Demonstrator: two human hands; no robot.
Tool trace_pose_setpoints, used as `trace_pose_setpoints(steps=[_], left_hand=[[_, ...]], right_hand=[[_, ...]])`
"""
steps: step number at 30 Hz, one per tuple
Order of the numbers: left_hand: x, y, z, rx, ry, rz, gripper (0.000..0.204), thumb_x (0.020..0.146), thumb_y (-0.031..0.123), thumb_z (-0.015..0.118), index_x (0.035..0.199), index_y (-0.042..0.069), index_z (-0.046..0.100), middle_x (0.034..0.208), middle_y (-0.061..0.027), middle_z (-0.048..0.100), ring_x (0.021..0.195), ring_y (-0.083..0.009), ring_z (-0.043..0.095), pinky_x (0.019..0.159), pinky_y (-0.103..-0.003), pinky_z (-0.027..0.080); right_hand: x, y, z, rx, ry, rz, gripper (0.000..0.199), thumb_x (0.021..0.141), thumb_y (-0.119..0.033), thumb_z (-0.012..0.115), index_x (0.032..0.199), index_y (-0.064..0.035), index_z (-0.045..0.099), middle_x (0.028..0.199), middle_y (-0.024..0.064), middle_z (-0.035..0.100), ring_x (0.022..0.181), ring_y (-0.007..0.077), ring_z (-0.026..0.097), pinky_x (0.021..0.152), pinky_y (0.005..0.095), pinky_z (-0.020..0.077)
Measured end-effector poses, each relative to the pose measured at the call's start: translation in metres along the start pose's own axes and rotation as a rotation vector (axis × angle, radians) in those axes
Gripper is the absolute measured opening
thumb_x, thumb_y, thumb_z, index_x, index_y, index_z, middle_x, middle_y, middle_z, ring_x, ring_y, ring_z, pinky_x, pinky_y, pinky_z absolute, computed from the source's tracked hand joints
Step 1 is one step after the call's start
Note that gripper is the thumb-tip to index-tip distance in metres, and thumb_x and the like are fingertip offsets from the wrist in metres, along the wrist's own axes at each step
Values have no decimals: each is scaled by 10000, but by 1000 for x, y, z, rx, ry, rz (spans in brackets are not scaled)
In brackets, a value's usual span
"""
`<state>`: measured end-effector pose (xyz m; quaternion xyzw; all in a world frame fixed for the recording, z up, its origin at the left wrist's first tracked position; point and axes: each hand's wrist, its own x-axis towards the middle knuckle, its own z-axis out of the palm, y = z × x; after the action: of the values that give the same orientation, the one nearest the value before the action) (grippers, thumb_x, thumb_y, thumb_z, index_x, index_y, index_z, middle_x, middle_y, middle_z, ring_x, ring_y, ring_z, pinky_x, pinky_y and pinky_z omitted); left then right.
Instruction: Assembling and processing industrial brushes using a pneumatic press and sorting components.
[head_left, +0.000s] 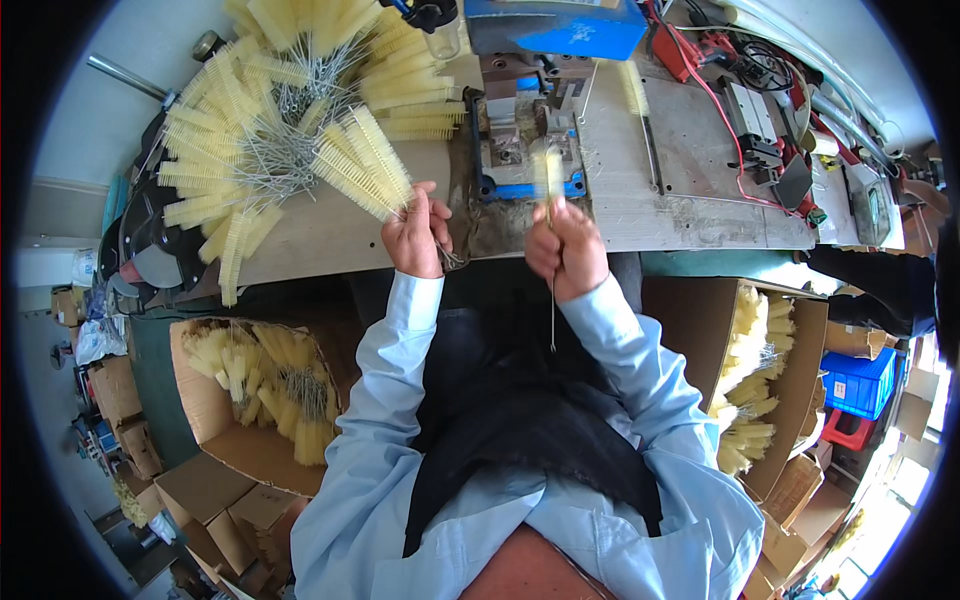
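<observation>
My left hand (415,232) is closed round the wire stems of a small bunch of pale yellow bottle brushes (366,165), their bristle heads fanning up and left. In my right hand (568,248) is a single bottle brush (547,172), gripped just below its bristles. That head is smeared by motion, and its thin wire stem hangs down below my fist. Just beyond my right hand sits a metal fixture (505,150) with blue parts, fixed on the bench. A big heap of similar brushes (235,130) lies on the bench to the left, wire ends turned inward.
One more brush (637,95) lies right of the fixture. A blue tray (560,30) stands behind it. Red cable (715,125) and tools crowd the bench's right. Below, cardboard boxes of brushes stand left (215,430) and right (800,400). Another person's dark-clad leg (870,285) shows far right.
</observation>
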<state>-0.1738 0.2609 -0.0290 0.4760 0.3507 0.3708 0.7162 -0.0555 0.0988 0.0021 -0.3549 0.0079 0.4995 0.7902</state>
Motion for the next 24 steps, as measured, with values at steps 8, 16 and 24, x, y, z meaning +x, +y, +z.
trace_pose_setpoints(steps=[8,16,24], left_hand=[[4,-3,-3,24,-16,-21,292,1020,293,528,1101,22,598,745,-54,588,482,-76,452,399,-237,396],[3,-4,-2,48,-12,-16,293,1021,286,524,1101,13,592,746,-52,587,492,-75,457,400,-238,397],[2,-4,-2,26,-17,11,280,1019,270,529,1098,11,600,749,-51,585,499,-80,467,403,-240,406]], right_hand=[[43,-25,-13,-44,-13,-76,306,1039,-318,485,930,-36,532,604,-11,384,460,89,312,417,243,265],[46,-35,-2,1,25,-12,266,1047,-289,463,924,-57,509,610,-18,368,467,89,300,418,251,271],[44,-36,-6,79,-77,6,252,1055,-283,426,935,-71,492,599,-39,321,460,84,271,409,249,252]])
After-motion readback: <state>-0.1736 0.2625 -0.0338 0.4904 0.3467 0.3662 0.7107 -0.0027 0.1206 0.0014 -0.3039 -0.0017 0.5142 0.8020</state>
